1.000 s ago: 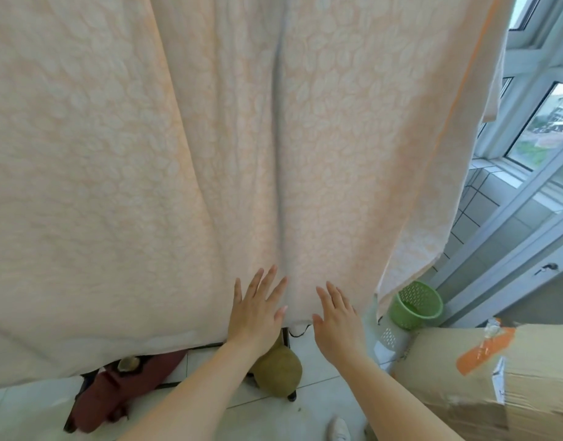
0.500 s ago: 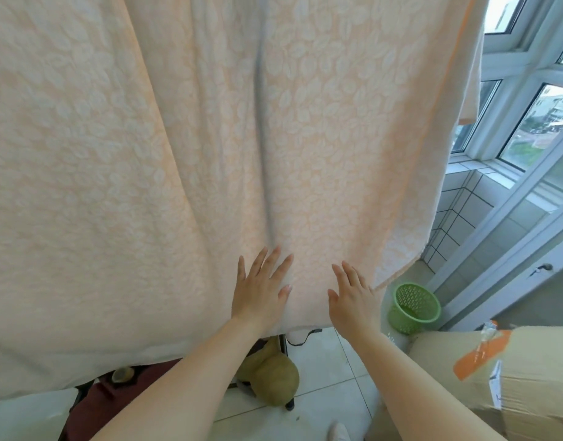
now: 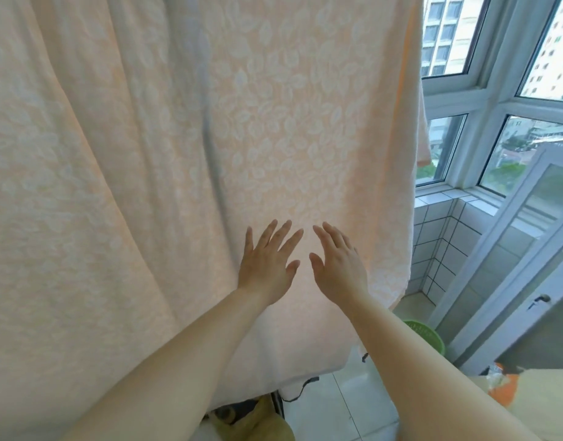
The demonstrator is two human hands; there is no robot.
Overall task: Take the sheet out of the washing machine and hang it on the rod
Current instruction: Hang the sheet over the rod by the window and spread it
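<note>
— Since the sheet (image 3: 165, 160) already hangs as one tall curtain across the far side of the view, where does it lie from my hands?

— Straight ahead and all around them. Its long run goes up out of the top of the frame, so I cannot see the rod itself; its lower hem falls near, left of the green basket (image 3: 428, 337). My left hand (image 3: 267, 262) and right hand (image 3: 339, 265) sit side by side, just apart, low on the right part of the cloth. A dark vertical fold runs up the sheet to the left of them, nearer the left hand.

— And the grip?

— Both are spread wide, fingers fanned, palms turned flat to the fabric. Neither pinches or holds anything. I judge they press against the cloth, though contact is hard to confirm.

— Next move?

— Probably smoothing outward from that fold; the left hand has the shorter reach.
</note>
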